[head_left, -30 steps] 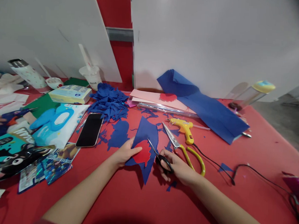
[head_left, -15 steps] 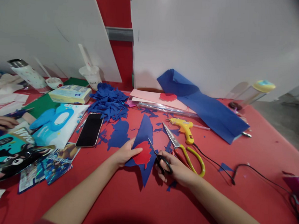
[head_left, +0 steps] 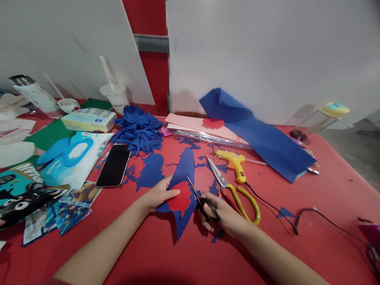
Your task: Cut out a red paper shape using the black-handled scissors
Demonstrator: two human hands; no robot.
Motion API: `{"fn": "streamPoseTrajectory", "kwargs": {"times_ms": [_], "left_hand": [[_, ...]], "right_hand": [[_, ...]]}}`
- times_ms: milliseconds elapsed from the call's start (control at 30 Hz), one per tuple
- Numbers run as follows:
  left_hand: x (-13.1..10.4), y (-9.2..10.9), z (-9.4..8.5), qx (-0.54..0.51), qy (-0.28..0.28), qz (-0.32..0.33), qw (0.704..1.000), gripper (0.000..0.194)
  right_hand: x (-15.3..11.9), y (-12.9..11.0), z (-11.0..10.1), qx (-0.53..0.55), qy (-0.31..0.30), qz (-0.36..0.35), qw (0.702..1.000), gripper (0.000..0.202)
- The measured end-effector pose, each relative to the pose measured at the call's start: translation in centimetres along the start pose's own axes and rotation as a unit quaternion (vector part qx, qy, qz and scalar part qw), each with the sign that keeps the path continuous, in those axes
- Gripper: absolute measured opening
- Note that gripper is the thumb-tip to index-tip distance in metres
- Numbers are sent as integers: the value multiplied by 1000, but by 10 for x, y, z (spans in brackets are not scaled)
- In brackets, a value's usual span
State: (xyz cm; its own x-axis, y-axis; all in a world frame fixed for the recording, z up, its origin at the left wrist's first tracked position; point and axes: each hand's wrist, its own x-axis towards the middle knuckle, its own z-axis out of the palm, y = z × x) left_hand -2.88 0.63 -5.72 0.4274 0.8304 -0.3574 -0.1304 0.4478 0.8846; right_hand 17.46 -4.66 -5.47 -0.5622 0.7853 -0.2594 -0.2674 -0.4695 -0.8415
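Observation:
Between thumb and fingers, my left hand [head_left: 161, 194] pinches a blue sheet [head_left: 184, 167] together with a red scalloped cutout [head_left: 181, 197] lying on top of it. Black-handled scissors [head_left: 209, 209] are in my right hand [head_left: 220, 213], fingers through the loops. Their blades point up and left across the blue sheet, beside the red cutout's right edge. Just past my left hand lies a blue cut shape [head_left: 151, 170]. Larger yellow-handled scissors [head_left: 242, 203] rest to the right of my right hand.
A yellow glue gun [head_left: 235, 161] with a black cord lies behind the large scissors. Blue cut pieces [head_left: 138, 129] are heaped near a phone [head_left: 114, 165]. A long blue sheet [head_left: 262, 135] and pink sheets [head_left: 191, 122] lie against the wall; packets and a cup [head_left: 115, 98] stand left.
The blue sheet and red cutout have turned slightly in my left hand, the lower tip swinging left. Another person's hand at the far left has gone, and a pale sheet shows there.

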Motion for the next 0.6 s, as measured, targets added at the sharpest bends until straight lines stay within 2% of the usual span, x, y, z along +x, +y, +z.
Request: {"fn": "streamPoseTrajectory", "kwargs": {"times_ms": [167,400,600], "left_hand": [[0,0,-3,-7,-34,2,999,40],[0,0,-10,2,-92,-32,995,52],[2,3,-19,37,-134,-31,990,52]], "right_hand": [[0,-2,1,-6,7,-3,1000,44],[-2,-2,-2,-2,-24,6,1000,45],[-4,-2,-5,3,-45,20,999,43]]}}
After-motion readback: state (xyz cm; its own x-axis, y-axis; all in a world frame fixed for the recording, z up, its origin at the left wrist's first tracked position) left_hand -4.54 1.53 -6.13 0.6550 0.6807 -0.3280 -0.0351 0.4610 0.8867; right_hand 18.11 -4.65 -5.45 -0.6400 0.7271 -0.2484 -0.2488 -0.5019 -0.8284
